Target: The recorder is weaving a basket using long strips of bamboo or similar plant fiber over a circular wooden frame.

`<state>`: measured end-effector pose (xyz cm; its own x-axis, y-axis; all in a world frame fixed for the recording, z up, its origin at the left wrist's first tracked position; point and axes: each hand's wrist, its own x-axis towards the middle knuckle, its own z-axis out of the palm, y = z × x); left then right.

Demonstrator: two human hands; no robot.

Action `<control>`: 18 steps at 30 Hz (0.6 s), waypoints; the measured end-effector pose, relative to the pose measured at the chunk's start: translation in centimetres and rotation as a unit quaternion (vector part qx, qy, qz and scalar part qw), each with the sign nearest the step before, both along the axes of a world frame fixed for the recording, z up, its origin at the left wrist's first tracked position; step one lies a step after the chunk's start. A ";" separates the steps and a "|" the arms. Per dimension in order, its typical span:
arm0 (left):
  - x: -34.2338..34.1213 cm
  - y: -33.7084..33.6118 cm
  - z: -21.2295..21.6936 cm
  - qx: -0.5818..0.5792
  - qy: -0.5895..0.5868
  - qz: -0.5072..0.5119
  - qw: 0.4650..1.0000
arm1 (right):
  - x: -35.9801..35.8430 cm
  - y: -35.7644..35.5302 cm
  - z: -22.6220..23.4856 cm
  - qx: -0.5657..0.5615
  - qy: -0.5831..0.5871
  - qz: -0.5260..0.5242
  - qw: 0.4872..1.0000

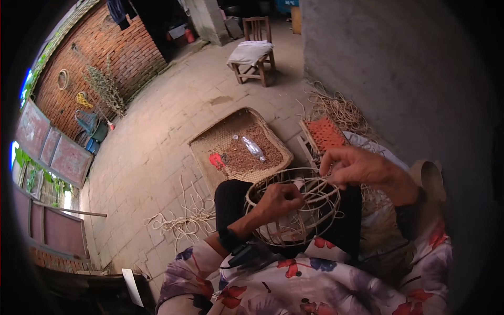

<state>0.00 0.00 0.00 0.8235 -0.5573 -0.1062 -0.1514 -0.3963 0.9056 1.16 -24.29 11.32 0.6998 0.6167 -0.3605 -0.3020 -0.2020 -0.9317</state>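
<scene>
An open, round basket (283,171) of pale cane strands rests on my lap between my dark-trousered knees. My left hand (278,203) is closed above its left side, fingers curled round a cane strand near the middle. Over the right part of the rim, my right hand (354,167) pinches a thin strand between thumb and fingers. Several strands loop and cross between the two hands, and some loose ends stick out past the rim. My fingers partly hide the weave and the strand ends.
Ahead lies a large woven tray (198,152) bearing brown bits, a clear plastic bottle (253,148) and a red item (216,160). Loose cane (191,218) lies left; another bundle (341,113) is by the grey wall (399,68). An orange-topped seat (325,133) and wooden chair (257,55) stand beyond.
</scene>
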 end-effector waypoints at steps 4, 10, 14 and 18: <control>-0.3 0.0 -0.1 -0.018 0.036 0.014 0.999 | 0.0 -8.9 7.9 -0.020 -0.168 -0.069 0.983; 0.3 -0.2 0.0 -0.006 0.093 0.000 0.996 | -0.2 -26.8 11.9 -0.098 -0.285 -0.361 0.883; 1.3 -0.5 0.6 -0.031 0.208 -0.011 0.977 | -0.4 -28.3 4.5 -0.388 -0.367 -0.366 0.762; 2.6 -0.3 0.4 -0.070 0.349 -0.040 0.934 | -1.4 -17.6 -3.5 -0.247 -0.316 -0.309 0.862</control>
<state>2.64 -0.30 0.44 0.5366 -0.6623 -0.5229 0.4701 -0.2800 0.8370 -0.22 -41.87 7.81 0.9927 -0.0637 0.1022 0.0432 -0.6033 -0.7963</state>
